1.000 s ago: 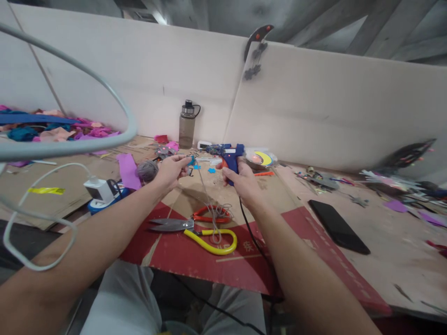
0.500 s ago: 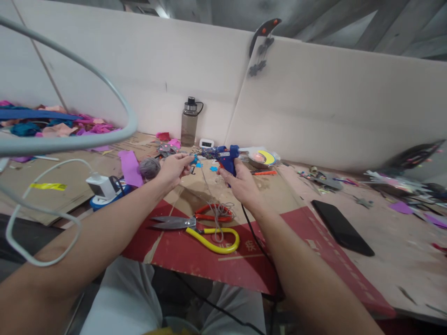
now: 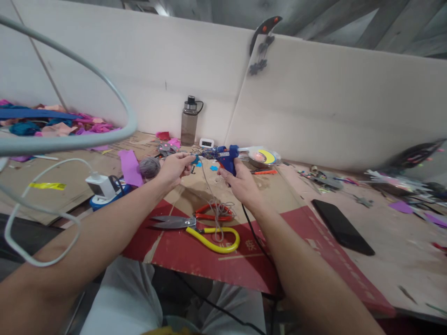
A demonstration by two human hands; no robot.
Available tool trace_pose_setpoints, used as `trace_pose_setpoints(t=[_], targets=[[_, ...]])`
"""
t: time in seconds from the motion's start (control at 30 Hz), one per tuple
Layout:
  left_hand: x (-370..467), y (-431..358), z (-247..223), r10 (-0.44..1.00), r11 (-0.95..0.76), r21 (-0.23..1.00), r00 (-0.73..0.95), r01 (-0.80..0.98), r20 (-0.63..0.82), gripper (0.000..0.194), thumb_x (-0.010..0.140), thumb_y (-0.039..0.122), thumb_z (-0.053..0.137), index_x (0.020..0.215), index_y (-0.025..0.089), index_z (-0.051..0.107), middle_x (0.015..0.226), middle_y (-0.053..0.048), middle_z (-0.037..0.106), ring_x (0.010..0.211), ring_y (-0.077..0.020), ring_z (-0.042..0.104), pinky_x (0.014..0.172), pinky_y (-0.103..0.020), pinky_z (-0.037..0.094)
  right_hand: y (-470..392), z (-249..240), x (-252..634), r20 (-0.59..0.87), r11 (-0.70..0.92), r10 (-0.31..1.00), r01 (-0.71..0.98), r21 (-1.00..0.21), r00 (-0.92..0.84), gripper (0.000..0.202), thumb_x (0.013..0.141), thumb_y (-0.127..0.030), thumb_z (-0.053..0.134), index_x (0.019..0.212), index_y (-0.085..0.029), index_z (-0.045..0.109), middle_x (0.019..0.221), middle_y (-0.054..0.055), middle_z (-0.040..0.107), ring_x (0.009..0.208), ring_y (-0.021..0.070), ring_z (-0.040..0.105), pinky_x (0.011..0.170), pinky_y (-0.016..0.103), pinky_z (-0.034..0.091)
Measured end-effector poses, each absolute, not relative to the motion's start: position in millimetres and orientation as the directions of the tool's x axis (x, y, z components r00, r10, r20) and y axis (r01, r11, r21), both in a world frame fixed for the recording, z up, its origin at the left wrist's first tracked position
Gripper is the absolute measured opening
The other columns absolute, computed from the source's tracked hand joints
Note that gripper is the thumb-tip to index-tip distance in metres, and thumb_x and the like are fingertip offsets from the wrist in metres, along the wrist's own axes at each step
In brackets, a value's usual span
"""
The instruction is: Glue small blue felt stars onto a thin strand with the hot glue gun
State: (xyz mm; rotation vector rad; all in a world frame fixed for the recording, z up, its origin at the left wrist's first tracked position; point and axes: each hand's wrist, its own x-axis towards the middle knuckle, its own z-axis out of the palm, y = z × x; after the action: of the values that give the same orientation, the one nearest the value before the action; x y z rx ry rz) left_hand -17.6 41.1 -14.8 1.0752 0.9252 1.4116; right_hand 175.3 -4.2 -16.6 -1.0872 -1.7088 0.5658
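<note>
My right hand is wrapped round the handle of a blue glue gun, whose nozzle points left. Between the fingertips of my left hand is a small blue felt piece, close to the nozzle. Grey yarn runs down from near that piece to a loose tangle on the scissors. The scissors, with one red and one yellow handle, lie below my hands on the cardboard. A blue flower shape lies below the glue gun. Left of my left hand sits a grey yarn ball.
A bottle and small white clock stand by the partition. A black phone lies right. At the left are a white plug, purple felt and a looping cable. A bowl sits behind the glue gun.
The blue piece in my left hand has turned slightly and shows a rounder outline beside the nozzle. My right hand and the glue gun have barely moved.
</note>
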Motion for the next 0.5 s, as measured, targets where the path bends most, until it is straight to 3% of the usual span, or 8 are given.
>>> trace_pose_setpoints(t=[0.17, 0.27, 0.37, 0.43, 0.5], targets=[[-19, 43, -16, 0.993, -0.113, 0.959, 0.006, -0.260, 0.119, 0.017, 0.067, 0.016, 0.071, 0.065, 0.013, 0.055, 0.049, 0.005, 0.044, 0.039, -0.0027, 0.038, 0.034, -0.012, 0.020, -7, -14, 175, 0.534, 0.510, 0.836, 0.533, -0.675, -0.124, 0.032, 0.084, -0.030, 0.051, 0.114, -0.018, 0.054, 0.101, 0.011, 0.065, 0.089, 0.0235, 0.059, 0.081, 0.040, 0.047], [-19, 43, -16, 0.991, -0.128, 0.961, 0.000, -0.245, 0.132, 0.016, 0.068, 0.016, 0.070, 0.066, 0.013, 0.055, 0.050, 0.006, 0.045, 0.040, -0.0024, 0.038, 0.034, -0.012, 0.022, -13, -13, 173, 0.576, 0.526, 0.794, 0.693, -0.493, -0.193, 0.034, 0.086, -0.027, 0.048, 0.118, -0.015, 0.054, 0.108, 0.016, 0.064, 0.097, 0.0290, 0.059, 0.087, 0.045, 0.045], [-19, 42, -15, 0.993, -0.120, 0.962, -0.037, -0.246, 0.115, 0.014, 0.069, 0.015, 0.068, 0.066, 0.012, 0.055, 0.051, 0.006, 0.045, 0.040, -0.0025, 0.040, 0.035, -0.012, 0.024, -18, -12, 172, 0.605, 0.589, 0.734, 0.732, -0.342, -0.308, 0.038, 0.087, -0.023, 0.045, 0.124, -0.017, 0.052, 0.114, 0.017, 0.063, 0.106, 0.0314, 0.057, 0.090, 0.046, 0.044], [-20, 43, -14, 0.993, -0.107, 0.958, -0.068, -0.266, 0.092, 0.014, 0.069, 0.013, 0.068, 0.066, 0.013, 0.054, 0.051, 0.006, 0.045, 0.040, -0.0027, 0.040, 0.035, -0.012, 0.025, -17, -13, 172, 0.618, 0.598, 0.728, 0.715, -0.362, -0.297, 0.037, 0.087, -0.023, 0.046, 0.123, -0.019, 0.053, 0.113, 0.016, 0.064, 0.106, 0.0308, 0.058, 0.090, 0.045, 0.044], [-21, 44, -13, 0.994, -0.098, 0.948, -0.075, -0.302, 0.079, 0.016, 0.068, 0.013, 0.070, 0.065, 0.013, 0.053, 0.050, 0.006, 0.045, 0.040, -0.0027, 0.040, 0.035, -0.012, 0.025, -13, -14, 174, 0.619, 0.552, 0.765, 0.677, -0.487, -0.179, 0.032, 0.086, -0.027, 0.049, 0.116, -0.019, 0.055, 0.106, 0.015, 0.066, 0.098, 0.0288, 0.060, 0.087, 0.044, 0.045]])
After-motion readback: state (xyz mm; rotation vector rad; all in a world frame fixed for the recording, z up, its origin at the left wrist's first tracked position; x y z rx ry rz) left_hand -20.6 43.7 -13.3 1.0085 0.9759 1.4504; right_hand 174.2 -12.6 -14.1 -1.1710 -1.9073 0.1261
